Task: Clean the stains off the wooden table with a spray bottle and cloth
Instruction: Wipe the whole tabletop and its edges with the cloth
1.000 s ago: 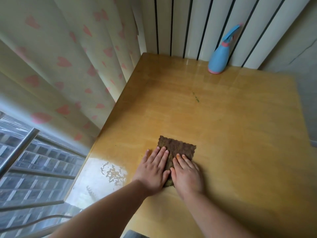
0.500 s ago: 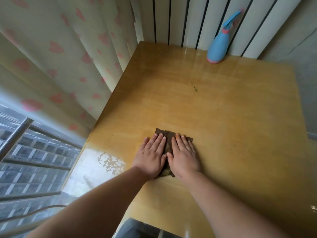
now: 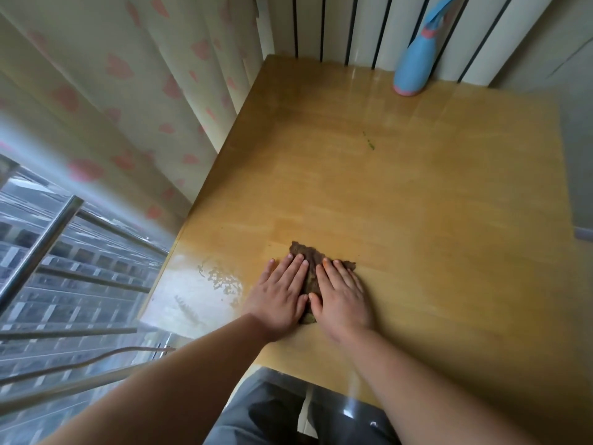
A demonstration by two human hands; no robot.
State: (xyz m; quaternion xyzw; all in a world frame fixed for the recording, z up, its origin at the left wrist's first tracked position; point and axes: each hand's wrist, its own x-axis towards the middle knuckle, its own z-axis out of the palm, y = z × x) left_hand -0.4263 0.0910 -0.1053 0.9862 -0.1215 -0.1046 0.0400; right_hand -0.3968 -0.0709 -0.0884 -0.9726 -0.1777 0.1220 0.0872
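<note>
My left grip (image 3: 279,297) and right grip (image 3: 341,297), fingers flat and straight, press the brown cloth (image 3: 305,254) onto the wooden table (image 3: 417,203), lower centre of frame. The blue spray bottle (image 3: 412,65) stands upper right, a green stain (image 3: 370,144) between.

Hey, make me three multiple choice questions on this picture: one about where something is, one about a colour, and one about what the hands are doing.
1. Where does the spray bottle stand? A at the far edge of the table; B at its near left corner; C on the floor.
2. What colour is the cloth? A white; B brown; C blue.
3. How do the left hand and right hand lie? A both flat on the cloth; B one grips the bottle; C both raised off the table.
Answers: 1 A, it stands by the striped wall; 2 B, brown fabric shows past the fingertips; 3 A, straight fingers press it.
</note>
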